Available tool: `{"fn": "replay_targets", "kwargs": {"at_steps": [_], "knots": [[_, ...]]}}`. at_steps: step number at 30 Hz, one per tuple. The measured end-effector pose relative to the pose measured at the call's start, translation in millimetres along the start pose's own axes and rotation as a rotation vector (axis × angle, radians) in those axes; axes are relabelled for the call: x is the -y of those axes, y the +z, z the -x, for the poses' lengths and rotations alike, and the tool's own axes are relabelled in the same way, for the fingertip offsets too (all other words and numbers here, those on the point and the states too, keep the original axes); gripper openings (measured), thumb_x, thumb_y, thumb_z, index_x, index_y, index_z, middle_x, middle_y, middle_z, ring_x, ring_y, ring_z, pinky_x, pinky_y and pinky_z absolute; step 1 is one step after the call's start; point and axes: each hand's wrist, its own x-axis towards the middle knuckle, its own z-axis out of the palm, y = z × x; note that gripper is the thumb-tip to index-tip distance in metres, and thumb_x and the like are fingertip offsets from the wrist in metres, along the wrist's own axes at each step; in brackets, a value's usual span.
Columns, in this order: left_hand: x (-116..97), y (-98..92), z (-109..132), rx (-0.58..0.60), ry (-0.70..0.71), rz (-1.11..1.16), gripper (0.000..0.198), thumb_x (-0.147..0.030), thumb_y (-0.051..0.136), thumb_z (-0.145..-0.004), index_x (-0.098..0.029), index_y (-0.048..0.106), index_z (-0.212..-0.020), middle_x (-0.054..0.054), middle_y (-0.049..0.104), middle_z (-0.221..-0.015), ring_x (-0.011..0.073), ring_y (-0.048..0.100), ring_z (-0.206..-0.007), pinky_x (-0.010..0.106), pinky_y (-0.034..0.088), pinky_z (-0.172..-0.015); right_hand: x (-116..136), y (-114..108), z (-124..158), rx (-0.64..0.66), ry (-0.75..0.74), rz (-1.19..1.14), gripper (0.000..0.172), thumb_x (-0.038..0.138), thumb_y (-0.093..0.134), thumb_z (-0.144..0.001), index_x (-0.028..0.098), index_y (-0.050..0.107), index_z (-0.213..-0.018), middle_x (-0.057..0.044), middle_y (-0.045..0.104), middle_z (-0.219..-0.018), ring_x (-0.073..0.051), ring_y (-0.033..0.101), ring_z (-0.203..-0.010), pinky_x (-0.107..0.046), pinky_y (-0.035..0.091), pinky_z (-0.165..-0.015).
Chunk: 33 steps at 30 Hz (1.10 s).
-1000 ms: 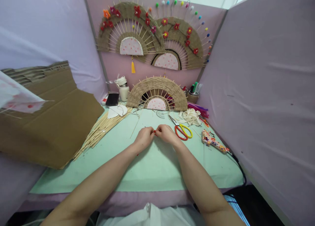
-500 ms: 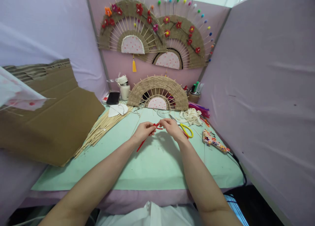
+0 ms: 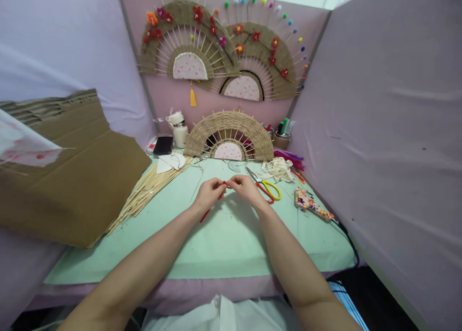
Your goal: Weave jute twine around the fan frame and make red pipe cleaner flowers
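Over the middle of the table, a red pipe cleaner [image 3: 204, 216] is pinched in my left hand [image 3: 211, 192], its loose tail hanging down below the palm. My right hand [image 3: 244, 187] meets it at the fingertips, with thumb and index closed on the bent end of the same pipe cleaner. Most of that bent part is hidden by the fingers. Just right of my right hand lie scissors [image 3: 271, 189] with yellow and red handles. Behind both hands stands a woven twine fan [image 3: 231, 120] with a dotted half-round centre.
Thin bamboo sticks [image 3: 144, 192] and a big cardboard sheet [image 3: 72, 186] are at left. A flower-patterned glue gun [image 3: 312, 204] with a black cord lies at right, near crumpled cream cloth strips [image 3: 277, 169]. A bottle [image 3: 179, 131] and phone [image 3: 163, 145] stand behind.
My right fingers have closed in on the pipe cleaner's bent end, covering the loop and short end that showed before. The view has shifted slightly.
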Motion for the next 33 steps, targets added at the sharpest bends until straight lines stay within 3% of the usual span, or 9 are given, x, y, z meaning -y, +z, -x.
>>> {"fn": "replay_targets", "kwargs": {"at_steps": [3, 7, 11, 15, 24, 30, 33], "knots": [[0, -2.8, -5, 0.026, -0.119, 0.258, 0.026, -0.040, 0.065, -0.067, -0.014, 0.060, -0.074, 0.003, 0.063, -0.068, 0.0110, 0.056, -0.056, 0.024, 0.042, -0.055, 2, -4, -1, -0.055, -0.007, -0.078, 0.036, 0.044, 0.044, -0.083, 0.015, 0.065, -0.079, -0.004, 0.065, -0.075, -0.015, 0.055, -0.070, -0.025, 0.039, -0.065], [0, -4.3, -7, 0.002, -0.195, 0.402, 0.031, -0.040, 0.070, -0.062, -0.012, 0.063, -0.075, 0.005, 0.064, -0.071, 0.0111, 0.057, -0.061, 0.024, 0.043, -0.060, 6, -2, 1, -0.042, -0.034, -0.051, 0.034, 0.046, 0.049, -0.081, 0.016, 0.066, -0.081, -0.004, 0.066, -0.078, -0.016, 0.055, -0.072, -0.026, 0.039, -0.068], [-3, -5.5, -5, 0.019, -0.196, 0.442, 0.022, -0.033, 0.065, -0.065, -0.013, 0.066, -0.073, 0.007, 0.065, -0.074, 0.0126, 0.057, -0.067, 0.025, 0.044, -0.065, 5, 2, 2, -0.039, 0.014, 0.017, 0.029, 0.043, 0.055, -0.076, 0.016, 0.063, -0.070, -0.001, 0.059, -0.063, -0.013, 0.048, -0.060, -0.025, 0.035, -0.058], [-7, -11.6, -7, 0.041, -0.225, 0.464, 0.023, -0.031, 0.059, -0.066, -0.013, 0.068, -0.075, 0.008, 0.066, -0.077, 0.0136, 0.056, -0.068, 0.026, 0.043, -0.062, 3, 0, 1, 0.007, 0.027, -0.020, 0.025, 0.039, 0.053, -0.076, 0.016, 0.059, -0.068, 0.000, 0.057, -0.063, -0.012, 0.046, -0.059, -0.024, 0.033, -0.057], [-7, -15.4, -6, 0.146, -0.224, 0.367, 0.028, -0.032, 0.076, -0.055, -0.014, 0.066, -0.073, 0.003, 0.063, -0.070, 0.0104, 0.053, -0.063, 0.024, 0.041, -0.061, 7, -2, 3, 0.161, 0.053, -0.009, 0.024, 0.036, 0.051, -0.077, 0.016, 0.058, -0.067, 0.002, 0.054, -0.062, -0.011, 0.044, -0.058, -0.024, 0.032, -0.056], [-6, -15.6, -8, -0.055, -0.192, 0.433, 0.030, -0.035, 0.077, -0.054, -0.015, 0.063, -0.072, 0.001, 0.060, -0.068, 0.0094, 0.052, -0.063, 0.024, 0.042, -0.063, 5, 3, 2, -0.156, 0.032, 0.063, 0.028, 0.044, 0.052, -0.078, 0.017, 0.057, -0.079, -0.003, 0.059, -0.080, -0.014, 0.051, -0.071, -0.026, 0.037, -0.065], [-5, -14.5, -8, -0.103, -0.176, 0.473, 0.031, -0.036, 0.077, -0.053, -0.016, 0.062, -0.072, 0.001, 0.061, -0.072, 0.0112, 0.055, -0.068, 0.026, 0.044, -0.067, 8, 11, 4, -0.158, 0.050, 0.109, 0.031, 0.048, 0.056, -0.075, 0.018, 0.057, -0.074, -0.002, 0.059, -0.074, -0.014, 0.050, -0.068, -0.026, 0.037, -0.064]]}}
